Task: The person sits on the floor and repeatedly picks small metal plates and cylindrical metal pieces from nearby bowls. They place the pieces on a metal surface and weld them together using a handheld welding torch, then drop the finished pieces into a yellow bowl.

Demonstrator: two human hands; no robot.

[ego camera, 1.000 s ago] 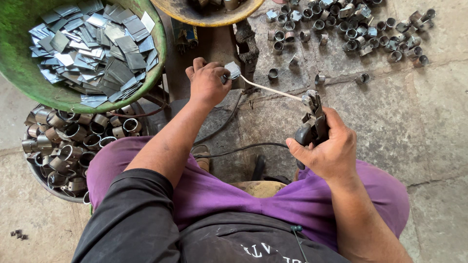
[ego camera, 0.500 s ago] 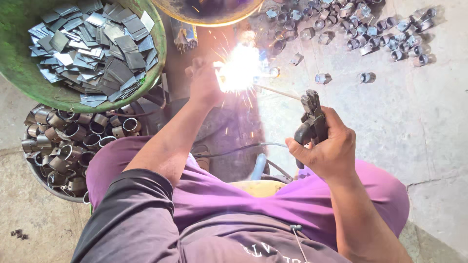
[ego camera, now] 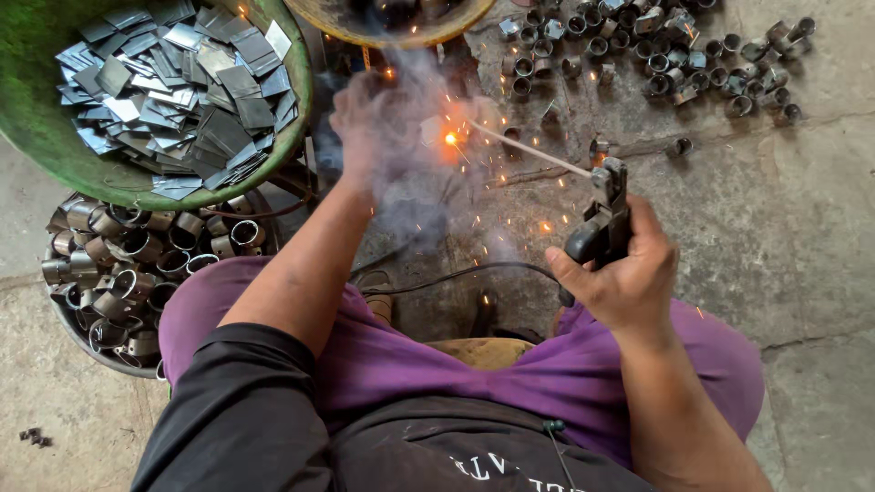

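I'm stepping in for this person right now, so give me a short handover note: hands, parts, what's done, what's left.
Right hand grips the electrode holder; the rod tip sparks at the small workpiece.
Left hand, veiled in smoke, steadies that piece.
Flat plates fill the green basin; cut tube rings fill the pan below it.
Done: welded pieces lie on the floor ahead.
Left: this weld is mid-arc; both stocks remain large.

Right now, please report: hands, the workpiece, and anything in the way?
Right hand grips electrode holder, rod at the arc. Left hand at the workpiece, blurred by smoke. Sparks and cable nearby.
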